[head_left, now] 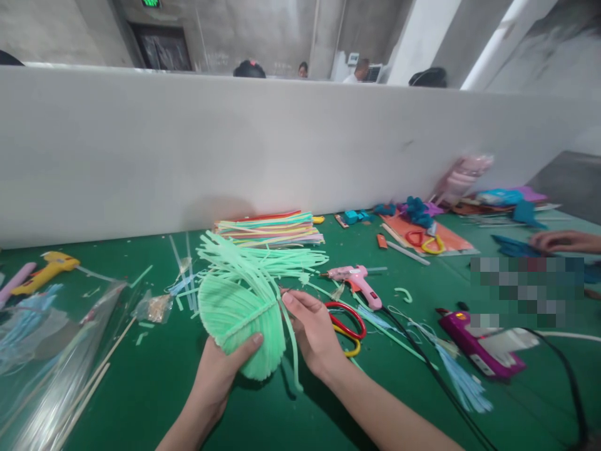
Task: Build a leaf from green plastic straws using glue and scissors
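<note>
A mint-green leaf made of pipe cleaners (241,322), with a raised middle rib and loose ends spreading from its upper side, is held up over the table. My left hand (220,369) grips it from below, thumb lying across its front. At the leaf's right tip, my right hand (310,329) pinches near the base of the loose pipe cleaners; a single strand hangs down beside those fingers. What exactly sits between the right fingertips is partly hidden. Behind the leaf lies a bunch of mint-green pipe cleaners (300,260). Scissors with red and yellow handles (350,322) lie just behind my right hand.
A pink glue gun (359,282) lies behind the scissors, its black cord running toward the front right. Further right are a purple glue gun (479,344) and another person's hand (563,241). A yellow glue gun (49,272) and plastic wrap (79,357) lie left. A white partition (235,144) stands behind.
</note>
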{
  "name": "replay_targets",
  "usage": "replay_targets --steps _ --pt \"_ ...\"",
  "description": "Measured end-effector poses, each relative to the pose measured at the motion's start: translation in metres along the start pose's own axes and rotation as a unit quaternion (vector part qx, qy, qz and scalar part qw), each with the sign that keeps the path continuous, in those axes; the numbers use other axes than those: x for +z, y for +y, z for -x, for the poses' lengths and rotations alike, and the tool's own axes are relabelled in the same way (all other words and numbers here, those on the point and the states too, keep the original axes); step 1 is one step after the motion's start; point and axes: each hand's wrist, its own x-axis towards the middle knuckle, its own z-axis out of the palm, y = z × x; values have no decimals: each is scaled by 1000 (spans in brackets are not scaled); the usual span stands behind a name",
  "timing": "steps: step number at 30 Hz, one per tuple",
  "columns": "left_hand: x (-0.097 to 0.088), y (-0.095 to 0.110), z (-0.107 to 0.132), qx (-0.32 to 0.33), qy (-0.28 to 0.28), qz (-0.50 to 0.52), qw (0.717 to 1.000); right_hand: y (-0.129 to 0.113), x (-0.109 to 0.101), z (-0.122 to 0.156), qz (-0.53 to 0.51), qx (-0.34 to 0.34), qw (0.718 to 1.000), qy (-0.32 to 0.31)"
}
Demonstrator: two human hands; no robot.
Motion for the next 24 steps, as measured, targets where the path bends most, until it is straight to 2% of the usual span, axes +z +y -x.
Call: replay_targets --steps 8,13,16,18,20,22,24 --pt "-2 2 -2 -31 43 48 997 1 2 5 9 50 999 3" --pt "0 4 0 -43 55 62 996 -2 0 7 47 86 995 -22" --pt "-1 6 -1 -47 59 70 995 -4 -4 4 69 84 993 -37" --pt "-4 8 -3 -48 62 74 994 -6 -6 3 94 32 995 -13" --pt "-8 9 -7 -46 68 75 994 -9 -8 2 142 -79 986 43" --pt "-12 10 -10 -41 77 75 993 -10 -9 4 215 -203 952 83" --pt "-14 11 -11 -35 83 78 993 -11 -10 7 294 -284 910 69"
